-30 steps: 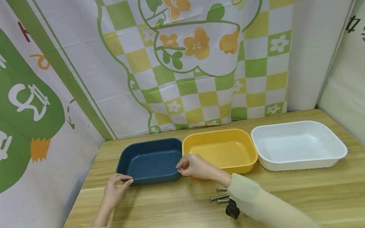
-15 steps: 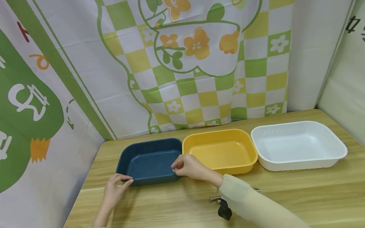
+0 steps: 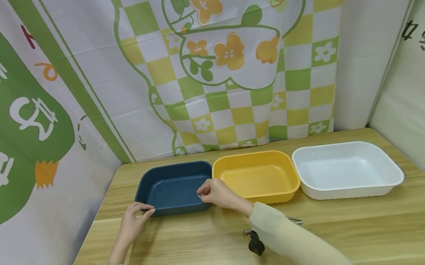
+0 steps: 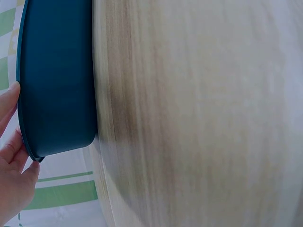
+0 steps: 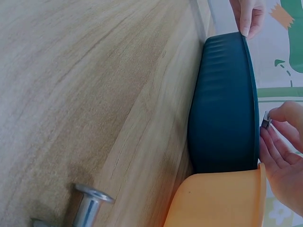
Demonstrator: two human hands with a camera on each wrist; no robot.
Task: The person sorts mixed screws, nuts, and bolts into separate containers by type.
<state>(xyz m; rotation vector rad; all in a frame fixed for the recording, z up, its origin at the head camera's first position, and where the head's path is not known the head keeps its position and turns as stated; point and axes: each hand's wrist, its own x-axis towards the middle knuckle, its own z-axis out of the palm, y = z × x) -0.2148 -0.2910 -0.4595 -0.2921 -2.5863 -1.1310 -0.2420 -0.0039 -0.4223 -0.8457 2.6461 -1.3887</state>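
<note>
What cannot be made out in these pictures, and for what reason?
Head view: the number of metal bolts, partly covered by the right sleeve.
Head view: the shape of the metal piece, too small and partly covered by the right hand.
Left wrist view: one end of the blue bin, cut off by the top edge.
Right wrist view: the nearest bolt, cut off by the bottom edge.

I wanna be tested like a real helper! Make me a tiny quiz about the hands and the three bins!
1. True or false: the yellow bin stands between the blue bin and the white bin.
2. Fill in the colour: the left hand holds on to the ____ bin.
3. Pick one. What does the right hand pinch?
A) a sponge
B) a small metal piece
C) a lid

Key: 1. True. 2. Blue. 3. B.
</note>
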